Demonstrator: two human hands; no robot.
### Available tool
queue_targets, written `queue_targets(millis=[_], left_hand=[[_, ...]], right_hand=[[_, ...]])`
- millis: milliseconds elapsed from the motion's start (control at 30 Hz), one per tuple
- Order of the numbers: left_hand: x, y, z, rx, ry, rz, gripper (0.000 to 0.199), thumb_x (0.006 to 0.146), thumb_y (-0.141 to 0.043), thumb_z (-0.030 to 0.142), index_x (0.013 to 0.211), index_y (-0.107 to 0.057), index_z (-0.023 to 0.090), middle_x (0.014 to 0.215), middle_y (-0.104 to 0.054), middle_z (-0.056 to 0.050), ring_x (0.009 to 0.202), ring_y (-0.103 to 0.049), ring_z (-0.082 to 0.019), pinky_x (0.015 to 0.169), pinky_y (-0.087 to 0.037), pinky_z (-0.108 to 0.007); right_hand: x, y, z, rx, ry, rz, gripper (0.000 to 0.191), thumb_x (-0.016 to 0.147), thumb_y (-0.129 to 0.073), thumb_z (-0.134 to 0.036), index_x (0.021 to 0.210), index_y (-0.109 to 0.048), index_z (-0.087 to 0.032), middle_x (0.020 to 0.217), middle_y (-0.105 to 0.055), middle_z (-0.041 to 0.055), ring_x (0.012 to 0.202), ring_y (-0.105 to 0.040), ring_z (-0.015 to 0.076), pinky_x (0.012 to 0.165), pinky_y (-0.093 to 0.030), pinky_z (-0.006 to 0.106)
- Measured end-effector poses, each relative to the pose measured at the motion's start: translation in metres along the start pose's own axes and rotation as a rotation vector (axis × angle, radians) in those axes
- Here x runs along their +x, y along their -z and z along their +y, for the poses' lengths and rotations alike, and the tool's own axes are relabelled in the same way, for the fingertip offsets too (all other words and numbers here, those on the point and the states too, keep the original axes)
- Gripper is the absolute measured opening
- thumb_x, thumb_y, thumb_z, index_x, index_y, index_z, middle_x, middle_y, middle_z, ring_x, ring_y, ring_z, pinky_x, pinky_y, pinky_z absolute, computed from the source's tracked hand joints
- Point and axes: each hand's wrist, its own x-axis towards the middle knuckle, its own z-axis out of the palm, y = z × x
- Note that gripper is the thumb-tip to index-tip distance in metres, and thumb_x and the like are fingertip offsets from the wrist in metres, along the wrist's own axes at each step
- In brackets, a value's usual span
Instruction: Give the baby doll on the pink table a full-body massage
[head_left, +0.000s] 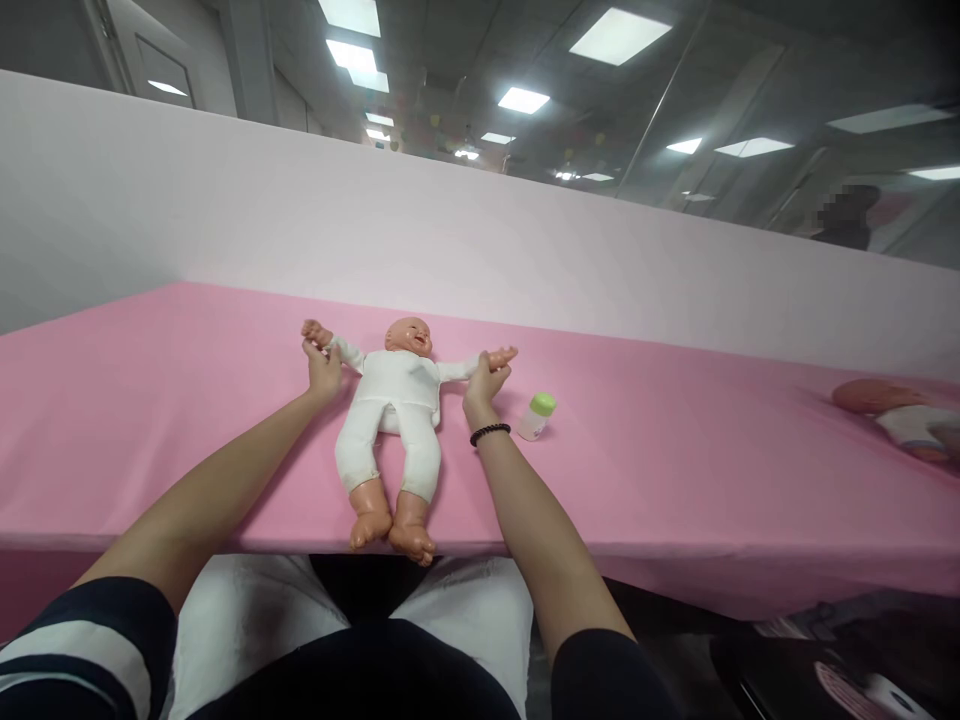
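Dark shirt [360, 680]; hands [325, 374] [482, 390] gripping cloth-bodied doll [399, 380] by wrists; smooth pink covering [675, 460]

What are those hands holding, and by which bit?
A baby doll, by both arms near the wrists: the left hand on one, the right hand on the other.

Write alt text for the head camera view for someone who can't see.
A person's left hand and right hand hold a doll in white by its outspread arms, on its back on a pink table. A green-capped bottle is beside the right hand; another doll lies blurred at the far right.
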Motion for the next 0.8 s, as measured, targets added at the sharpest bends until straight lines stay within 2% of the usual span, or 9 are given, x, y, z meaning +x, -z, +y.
queue_targets(millis=[67, 100, 267, 333, 400, 500, 600, 700, 800], left_hand=[[-0.009, -0.004, 0.01, 0.074, -0.116, -0.026, 0.058, 0.099, -0.054, 0.037, 0.149, -0.029, 0.02, 0.145, -0.05, -0.022, 0.119, -0.062, -0.028, 0.098, -0.054, -0.046], [-0.013, -0.005, 0.014, 0.112, -0.183, -0.077, 0.059, 0.098, -0.054, 0.035, 0.15, -0.029, 0.019, 0.145, -0.05, -0.021, 0.121, -0.061, -0.028, 0.099, -0.053, -0.046], [-0.022, -0.002, 0.025, 0.446, -0.461, -0.467, 0.046, 0.096, -0.053, 0.033, 0.141, -0.054, 0.025, 0.137, -0.059, -0.012, 0.124, -0.059, -0.029, 0.103, -0.05, -0.045], [-0.022, 0.001, 0.026, 0.55, -0.503, -0.521, 0.044, 0.095, -0.054, 0.034, 0.139, -0.059, 0.031, 0.137, -0.061, -0.009, 0.123, -0.059, -0.029, 0.102, -0.051, -0.044], [-0.022, 0.004, 0.028, 0.6, -0.528, -0.53, 0.046, 0.094, -0.058, 0.035, 0.139, -0.06, 0.035, 0.138, -0.061, -0.007, 0.124, -0.059, -0.03, 0.101, -0.051, -0.043], [-0.021, 0.006, 0.029, 0.628, -0.535, -0.544, 0.046, 0.094, -0.059, 0.036, 0.14, -0.06, 0.037, 0.139, -0.06, -0.006, 0.126, -0.058, -0.031, 0.1, -0.051, -0.042], [-0.021, 0.006, 0.027, 0.533, -0.492, -0.481, 0.043, 0.097, -0.053, 0.036, 0.14, -0.057, 0.03, 0.138, -0.06, -0.009, 0.125, -0.059, -0.029, 0.102, -0.051, -0.043], [-0.017, 0.004, 0.021, 0.326, -0.373, -0.354, 0.049, 0.097, -0.055, 0.037, 0.143, -0.047, 0.024, 0.14, -0.057, -0.014, 0.126, -0.059, -0.029, 0.102, -0.051, -0.046], [-0.01, 0.002, 0.013, 0.107, -0.113, -0.137, 0.055, 0.096, -0.059, 0.035, 0.144, -0.035, 0.022, 0.14, -0.055, -0.018, 0.12, -0.061, -0.028, 0.096, -0.055, -0.045]], right_hand=[[-0.015, -0.005, -0.013, 0.02, 0.175, -0.142, 0.053, 0.086, -0.06, -0.041, 0.132, -0.049, -0.018, 0.139, -0.06, 0.0141, 0.121, -0.063, 0.0216, 0.106, -0.05, 0.039], [-0.022, -0.006, -0.017, 0.009, 0.252, -0.233, 0.052, 0.085, -0.063, -0.042, 0.13, -0.051, -0.019, 0.134, -0.063, 0.0129, 0.117, -0.065, 0.0218, 0.105, -0.05, 0.04], [-0.048, -0.009, -0.013, -0.167, 0.627, -0.678, 0.04, 0.085, -0.064, -0.029, 0.124, -0.062, -0.022, 0.128, -0.068, 0.0104, 0.12, -0.062, 0.0254, 0.107, -0.048, 0.043], [-0.049, -0.009, -0.008, -0.277, 0.77, -0.831, 0.04, 0.082, -0.062, -0.02, 0.122, -0.065, -0.022, 0.126, -0.069, 0.0103, 0.121, -0.061, 0.028, 0.108, -0.047, 0.047], [-0.047, -0.008, -0.005, -0.358, 0.85, -0.904, 0.042, 0.08, -0.06, -0.016, 0.121, -0.067, -0.022, 0.125, -0.07, 0.0103, 0.12, -0.061, 0.0296, 0.107, -0.047, 0.048], [-0.046, -0.007, -0.006, -0.374, 0.849, -0.902, 0.043, 0.082, -0.059, -0.016, 0.123, -0.066, -0.022, 0.126, -0.069, 0.0106, 0.119, -0.061, 0.0296, 0.105, -0.049, 0.048], [-0.046, -0.006, -0.01, -0.291, 0.772, -0.831, 0.041, 0.085, -0.061, -0.022, 0.126, -0.063, -0.022, 0.127, -0.069, 0.0101, 0.119, -0.062, 0.0272, 0.105, -0.049, 0.045], [-0.043, -0.007, -0.015, -0.142, 0.591, -0.643, 0.04, 0.087, -0.063, -0.032, 0.125, -0.06, -0.021, 0.129, -0.068, 0.0104, 0.117, -0.064, 0.0244, 0.105, -0.049, 0.041], [-0.03, -0.007, -0.02, -0.005, 0.338, -0.388, 0.046, 0.086, -0.065, -0.036, 0.127, -0.055, -0.019, 0.133, -0.066, 0.0118, 0.115, -0.065, 0.0225, 0.102, -0.051, 0.039]])
